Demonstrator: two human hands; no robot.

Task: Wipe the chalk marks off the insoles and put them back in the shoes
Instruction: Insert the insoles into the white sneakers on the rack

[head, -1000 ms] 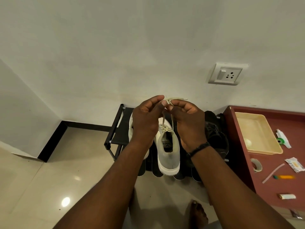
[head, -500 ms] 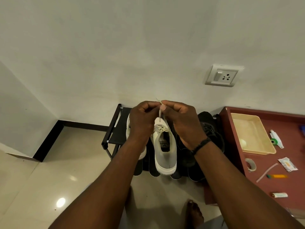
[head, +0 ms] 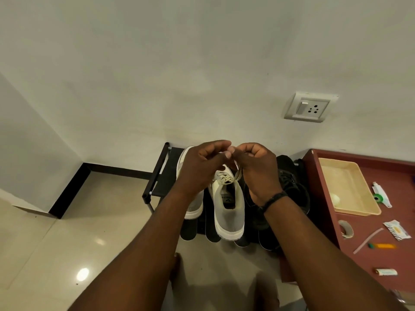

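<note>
While raised above the rack, both hands meet fingertip to fingertip: left hand curled, thumb and forefinger pinching the lace; right hand likewise curled and pinching the same lace, a dark band on its wrist. Lace running down from the fingers to the eyelets of the right white shoe. Shoe standing heel toward the camera on the rack, a dark insole visible inside its opening. Left white shoe just beside it, mostly hidden under the left wrist. Black shoes to the right on the same rack, partly behind the right hand. Dark insoles lying under the shoes, ends poking out past the heels; chalk marks not discernible. Red table at far right carrying a beige tray, a tape roll, a packet and small tubes. Wall socket above. Bare toes on the tiled floor below.
</note>
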